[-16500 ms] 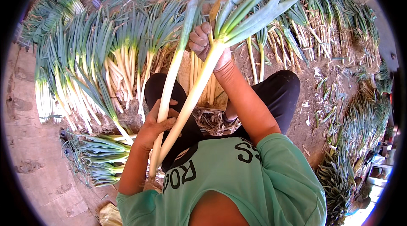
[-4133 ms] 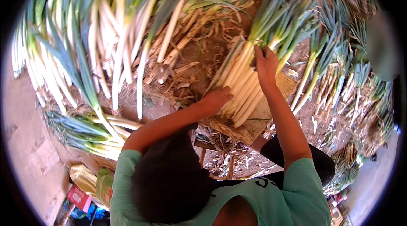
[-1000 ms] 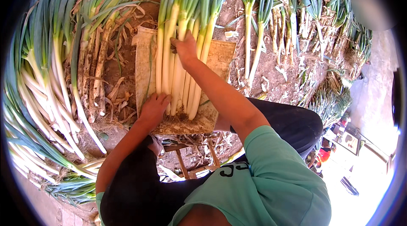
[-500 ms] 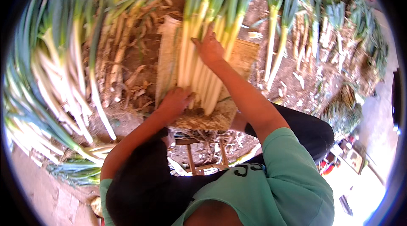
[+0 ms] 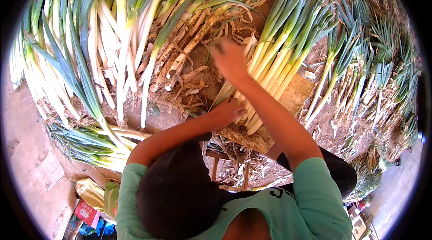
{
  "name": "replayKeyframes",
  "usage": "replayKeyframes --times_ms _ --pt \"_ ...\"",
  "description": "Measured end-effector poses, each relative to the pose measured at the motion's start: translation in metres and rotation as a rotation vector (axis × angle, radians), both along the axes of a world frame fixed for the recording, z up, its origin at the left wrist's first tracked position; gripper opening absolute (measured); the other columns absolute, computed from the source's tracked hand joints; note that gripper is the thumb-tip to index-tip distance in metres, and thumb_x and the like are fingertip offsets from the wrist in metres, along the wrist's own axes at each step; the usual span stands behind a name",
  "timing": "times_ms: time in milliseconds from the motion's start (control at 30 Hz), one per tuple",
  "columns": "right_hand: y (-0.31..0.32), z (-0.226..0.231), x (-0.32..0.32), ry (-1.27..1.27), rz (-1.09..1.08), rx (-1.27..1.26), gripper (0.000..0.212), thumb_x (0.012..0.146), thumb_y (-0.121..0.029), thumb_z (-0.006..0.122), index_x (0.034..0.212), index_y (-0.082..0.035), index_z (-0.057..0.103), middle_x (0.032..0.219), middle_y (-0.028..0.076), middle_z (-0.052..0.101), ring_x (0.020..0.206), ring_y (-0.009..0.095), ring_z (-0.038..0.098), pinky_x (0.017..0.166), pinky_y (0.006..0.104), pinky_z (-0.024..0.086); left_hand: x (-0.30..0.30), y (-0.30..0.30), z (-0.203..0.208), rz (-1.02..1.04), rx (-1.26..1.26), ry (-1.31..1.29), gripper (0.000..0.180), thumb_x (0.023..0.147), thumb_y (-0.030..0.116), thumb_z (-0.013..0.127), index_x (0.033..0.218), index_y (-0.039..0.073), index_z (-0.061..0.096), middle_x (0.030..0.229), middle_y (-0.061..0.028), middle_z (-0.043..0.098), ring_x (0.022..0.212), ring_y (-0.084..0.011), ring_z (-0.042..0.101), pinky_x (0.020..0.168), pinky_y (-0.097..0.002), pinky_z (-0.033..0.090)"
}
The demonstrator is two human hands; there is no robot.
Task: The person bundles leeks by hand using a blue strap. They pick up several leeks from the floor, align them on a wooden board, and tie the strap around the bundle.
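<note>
Bundle of long white-stemmed, green-leaved leeks (image 5: pixel 274 73) lay on a flat tan wooden board (image 5: pixel 288 105), long axis diagonal: white root ends pointed toward the person at lower left, green tops fanned to upper right. Left hand (image 5: pixel 227 112) rested against the root ends, fingers partly curled and touching them. Right hand (image 5: pixel 229 60) was raised over the bundle's left edge, blurred; whether its grip was spread or pinching could not be told. Dry brown peelings (image 5: pixel 198 64) littered bare earth beside the board. More leeks lay in rows at left (image 5: pixel 103 46) and right (image 5: pixel 373 69).
</note>
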State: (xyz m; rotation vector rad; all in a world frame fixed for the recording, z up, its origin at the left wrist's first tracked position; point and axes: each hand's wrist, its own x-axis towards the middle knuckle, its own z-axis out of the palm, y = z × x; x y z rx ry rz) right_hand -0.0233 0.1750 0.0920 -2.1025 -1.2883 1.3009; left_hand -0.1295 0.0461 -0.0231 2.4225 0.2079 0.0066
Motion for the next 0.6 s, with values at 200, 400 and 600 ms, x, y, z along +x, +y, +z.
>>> replayKeyframes --times_ms 200,400,600 --pt "0.048 -0.081 -0.051 0.354 -0.393 -0.393 0.055 0.089 -0.031 0.059 0.123 0.009 0.041 0.088 0.018 0.060 0.070 0.022 0.061 0.055 0.0333 0.049 0.006 0.008 0.016 0.293 -0.770 -0.201 0.036 0.081 0.009 0.054 0.117 0.006 0.057 0.122 -0.0135 0.054 0.115 -0.0335 0.049 0.097 -0.0436 0.038" --pt "0.029 -0.104 -0.046 0.321 -0.480 -0.190 0.051 0.089 -0.021 0.060 0.126 0.006 0.037 0.085 0.014 0.058 0.063 0.022 0.061 0.051 0.0370 0.048 -0.020 0.025 0.036 0.190 -0.155 -0.436 0.034 0.071 0.004 0.055 0.105 0.003 0.059 0.105 -0.0165 0.059 0.100 -0.0340 0.057 0.085 -0.0399 0.048" --pt "0.003 -0.026 -0.015 0.393 -0.446 0.037 0.021 0.092 -0.019 0.054 0.106 -0.003 0.051 0.080 0.009 0.058 0.063 0.017 0.059 0.051 0.0323 0.045 -0.088 0.085 0.066 0.723 0.083 -0.579 0.023 0.067 -0.004 0.054 0.088 0.004 0.058 0.090 -0.0136 0.058 0.081 -0.0296 0.056 0.069 -0.0369 0.049"
